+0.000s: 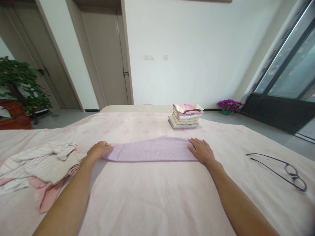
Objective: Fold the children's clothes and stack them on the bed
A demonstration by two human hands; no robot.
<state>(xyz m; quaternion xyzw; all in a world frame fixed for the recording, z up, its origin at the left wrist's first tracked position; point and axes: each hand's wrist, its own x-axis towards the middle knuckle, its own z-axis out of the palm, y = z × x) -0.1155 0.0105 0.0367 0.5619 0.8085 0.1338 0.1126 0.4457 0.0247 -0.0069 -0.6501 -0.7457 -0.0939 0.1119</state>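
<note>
A lavender ribbed garment [150, 150] lies folded into a long strip across the bed-like surface in front of me; its exact kind does not show. My left hand [100, 149] is closed on the strip's narrow left end, thumb and fingers pinching the cloth. At the wider right end, my right hand [202, 150] rests palm down with its fingers spread, touching the cloth. Beyond the strip stands a stack of folded clothes [186, 116] in pink, white and cream. A loose heap of striped and pink clothes [49, 164] lies beside my left forearm.
A pair of glasses [292, 175] with its temples open lies to the right on the pale pink sheet [157, 196]. Past the far edge are a white wall, a door [105, 55] and a pot of purple flowers [228, 105]. A leafy plant [22, 82] stands at left.
</note>
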